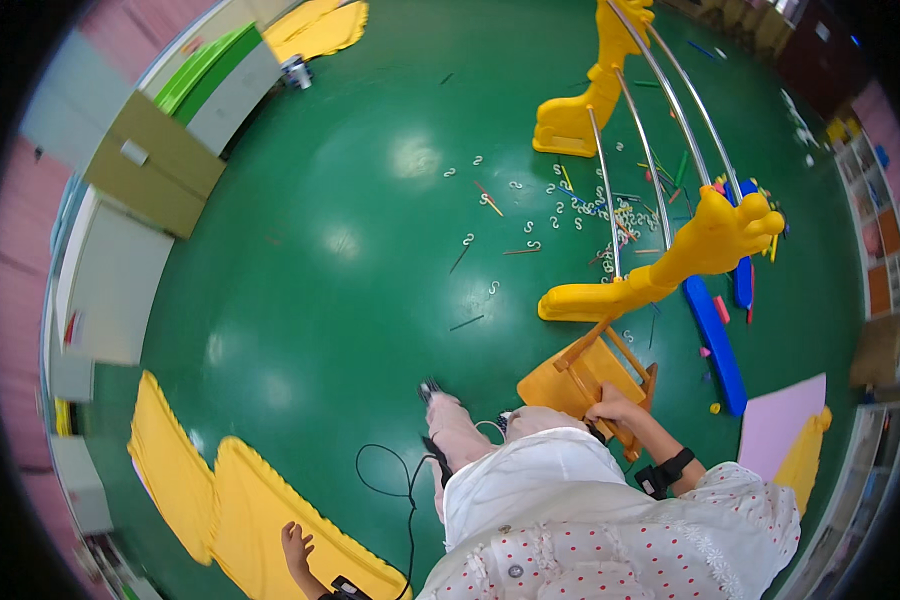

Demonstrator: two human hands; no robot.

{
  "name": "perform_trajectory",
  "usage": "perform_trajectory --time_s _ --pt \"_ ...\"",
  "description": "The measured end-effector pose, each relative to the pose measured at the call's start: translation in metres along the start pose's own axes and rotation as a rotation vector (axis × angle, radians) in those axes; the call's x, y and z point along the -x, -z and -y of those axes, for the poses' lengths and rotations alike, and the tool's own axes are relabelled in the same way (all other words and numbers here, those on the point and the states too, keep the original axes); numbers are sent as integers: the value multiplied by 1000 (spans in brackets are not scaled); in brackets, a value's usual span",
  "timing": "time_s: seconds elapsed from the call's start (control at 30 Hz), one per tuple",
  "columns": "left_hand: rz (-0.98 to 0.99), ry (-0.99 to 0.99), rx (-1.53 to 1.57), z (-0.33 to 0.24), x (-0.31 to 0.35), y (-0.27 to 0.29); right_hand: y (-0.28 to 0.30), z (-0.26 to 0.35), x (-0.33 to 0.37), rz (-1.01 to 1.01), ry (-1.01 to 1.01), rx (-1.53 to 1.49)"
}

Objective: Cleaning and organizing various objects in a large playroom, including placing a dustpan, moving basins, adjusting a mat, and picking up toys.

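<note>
My right hand [613,402] is closed round the frame of a small wooden chair [570,376], which is tilted beside my right leg. The chair's upper end lies close to the foot of a yellow plastic rack [715,235] with several metal rails; whether they touch I cannot tell. My left hand [296,546] hangs out to the lower left with nothing in it, its fingers loosely apart. Beneath it in the view lies a yellow cloth-covered mat [270,520].
White S-shaped pieces [494,288] and thin coloured sticks [522,251] are strewn over the green floor [350,180]. Blue plastic bars [715,345] lie right of the rack. Cabinets [155,160] line the left; shelves [875,215] stand at right. A black cable [411,500] hangs near my left leg.
</note>
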State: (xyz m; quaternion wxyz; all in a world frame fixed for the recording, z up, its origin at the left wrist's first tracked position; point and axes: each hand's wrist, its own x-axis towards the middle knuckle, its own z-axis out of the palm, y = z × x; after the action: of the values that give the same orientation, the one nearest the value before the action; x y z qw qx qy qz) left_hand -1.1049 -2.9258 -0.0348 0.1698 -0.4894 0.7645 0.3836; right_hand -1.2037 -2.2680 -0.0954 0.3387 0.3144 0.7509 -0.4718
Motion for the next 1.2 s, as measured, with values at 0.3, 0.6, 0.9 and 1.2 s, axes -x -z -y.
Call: perform_trajectory --time_s 0.3,0.6,0.9,1.2 --pt "148 -206 371 -326 -271 7 -52 115 -71 -205 -168 -166" --pt "661 -862 -348 -694 -347 -285 -89 204 -142 -346 -324 -686" --pt "825 -1382 -1068 -902 -312 -440 -98 300 -242 -627 -580 -1050" --pt "689 -995 -1236 -1077 -391 -511 -63 371 -295 -700 -637 -1102"
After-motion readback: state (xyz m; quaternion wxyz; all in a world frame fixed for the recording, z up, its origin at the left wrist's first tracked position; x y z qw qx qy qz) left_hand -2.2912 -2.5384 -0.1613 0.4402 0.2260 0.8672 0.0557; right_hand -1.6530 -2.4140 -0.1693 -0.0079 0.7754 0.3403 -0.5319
